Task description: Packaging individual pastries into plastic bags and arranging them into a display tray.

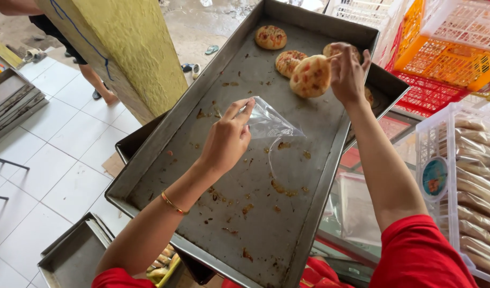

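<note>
My left hand (pixel 228 137) pinches the mouth of a clear plastic bag (pixel 270 126) above the middle of a large grey baking tray (pixel 170 138). My right hand (pixel 348 72) holds a round topped bun (pixel 310 76) lifted over the tray's far right part. Two more such buns lie on the tray: one (pixel 271 37) at the far end, one (pixel 287 61) just behind the held bun. A further bun (pixel 330 49) is partly hidden behind my right hand. Crumbs and sauce spots dot the tray.
White (pixel 362 10), orange (pixel 447 48) and red (pixel 431 90) plastic crates stand at the far right. A white crate (pixel 463 176) of bagged buns sits at right. Empty metal trays lie at lower left (pixel 74 256) and far left (pixel 10 101). A yellow pillar (pixel 127 53) and another person's legs (pixel 95 80) stand beyond.
</note>
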